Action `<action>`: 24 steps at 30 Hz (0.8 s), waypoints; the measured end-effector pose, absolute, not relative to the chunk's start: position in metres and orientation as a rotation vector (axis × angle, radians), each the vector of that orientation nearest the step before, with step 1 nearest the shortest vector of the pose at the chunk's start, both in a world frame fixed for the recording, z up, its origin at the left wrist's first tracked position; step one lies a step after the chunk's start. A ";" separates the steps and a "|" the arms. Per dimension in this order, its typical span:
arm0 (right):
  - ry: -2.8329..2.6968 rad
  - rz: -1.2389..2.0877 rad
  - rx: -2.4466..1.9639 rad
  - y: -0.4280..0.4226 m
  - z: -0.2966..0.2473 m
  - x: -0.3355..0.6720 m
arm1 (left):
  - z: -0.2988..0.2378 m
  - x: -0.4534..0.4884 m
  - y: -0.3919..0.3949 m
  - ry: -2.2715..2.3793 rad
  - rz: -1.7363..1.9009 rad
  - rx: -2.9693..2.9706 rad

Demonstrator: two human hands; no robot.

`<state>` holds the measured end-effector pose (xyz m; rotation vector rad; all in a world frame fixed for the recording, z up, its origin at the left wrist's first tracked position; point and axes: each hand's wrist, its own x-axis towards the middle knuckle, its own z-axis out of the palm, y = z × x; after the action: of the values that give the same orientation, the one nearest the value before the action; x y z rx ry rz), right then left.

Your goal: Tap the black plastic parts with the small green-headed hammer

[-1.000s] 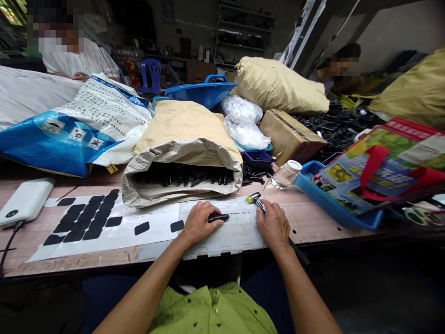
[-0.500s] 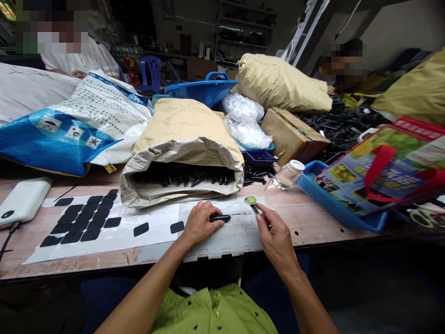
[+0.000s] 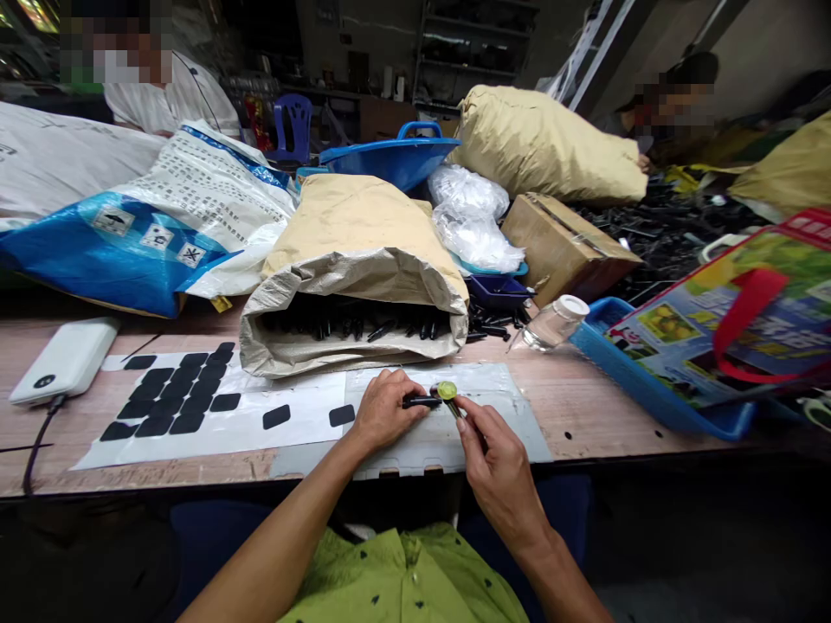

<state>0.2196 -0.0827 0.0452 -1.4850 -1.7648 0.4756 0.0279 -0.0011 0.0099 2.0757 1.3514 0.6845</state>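
My left hand point(image 3: 388, 405) rests on the grey sheet point(image 3: 499, 398), closed around a slim black pen-like piece point(image 3: 419, 401) that points right. In my right hand point(image 3: 497, 454) is a thin-handled tool with a round yellow-green head point(image 3: 447, 390), pinched between thumb and fingers. This head is at the right tip of the black piece; whether they touch I cannot tell. Just behind my hands lies a paper sack point(image 3: 363, 216), its mouth facing me, with many black pieces point(image 3: 380, 330) inside. Left of my left hand, black rounded patches point(image 3: 276, 416) lie on a white strip point(image 3: 250, 437).
A white power bank point(image 3: 65, 359) with a cable sits at the left. To the right are a clear cup point(image 3: 555, 324), a blue basket point(image 3: 649, 398) with a printed bag point(image 3: 701, 320), and a cardboard box point(image 3: 564, 247). Two people sit across the table.
My right hand has moved left, bringing the green-headed tool to the tip of the black piece. My left hand keeps its hold. The view has shifted slightly.
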 end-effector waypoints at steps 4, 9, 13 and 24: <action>-1.809 0.466 -1.435 -0.085 0.046 0.208 | 0.010 0.028 -0.002 1.366 0.678 2.082; -1.790 0.452 -1.470 -0.078 0.039 0.215 | 0.011 0.028 -0.003 1.368 0.695 2.069; -1.689 0.332 -1.551 -0.064 0.042 0.244 | 0.011 0.028 -0.003 1.386 0.698 2.065; -1.823 0.538 -1.439 -0.078 0.041 0.209 | 0.011 0.027 -0.003 1.361 0.717 2.099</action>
<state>0.2092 -0.0779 0.0409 -1.4394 -1.8226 0.5383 0.0272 -0.0029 0.0106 2.0986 1.3614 0.7167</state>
